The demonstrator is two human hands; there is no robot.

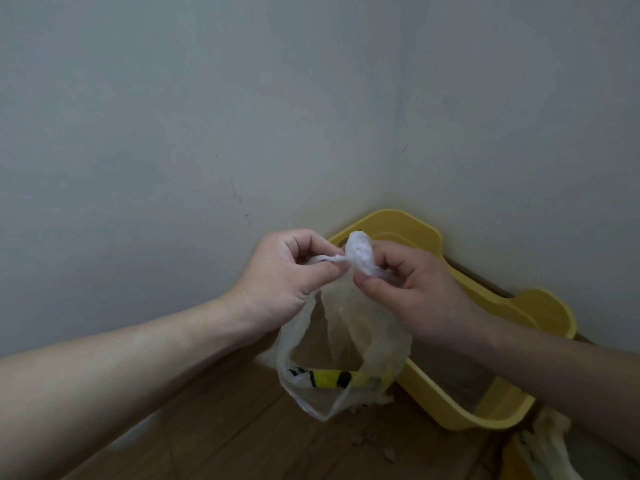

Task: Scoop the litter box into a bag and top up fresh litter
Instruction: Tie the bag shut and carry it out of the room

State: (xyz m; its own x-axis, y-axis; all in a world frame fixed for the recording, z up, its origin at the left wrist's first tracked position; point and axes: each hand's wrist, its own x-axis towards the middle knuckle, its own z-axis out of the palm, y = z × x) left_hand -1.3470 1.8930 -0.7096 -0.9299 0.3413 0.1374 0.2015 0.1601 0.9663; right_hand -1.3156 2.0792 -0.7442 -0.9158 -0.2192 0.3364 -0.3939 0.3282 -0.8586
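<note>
A person's left hand [291, 271] and right hand [419, 292] both pinch the twisted top of a thin clear bag [349, 344], each gripping a strand of plastic, the right one curled round a white wad [360, 254] of bunched film. The bag hangs below them over the wooden floor [242, 427], and a yellow-and-black wrapper [329, 378] shows through its sagging belly. The step in hand appears to be tying off the bag, which suggests the scooping is done and the fresh litter has yet to go in. The next move likely calls for drawing the strands into a knot without tearing the flimsy film. The yellow box [540, 306] sits in the corner at 3 o'clock from the bag, against the grey wall [173, 133], its inside largely hidden by the right forearm. Crumbs [363, 439] lie on the floor at 6 o'clock, and a pale sack [550, 441] shows at 5 o'clock; what it holds cannot be told
</note>
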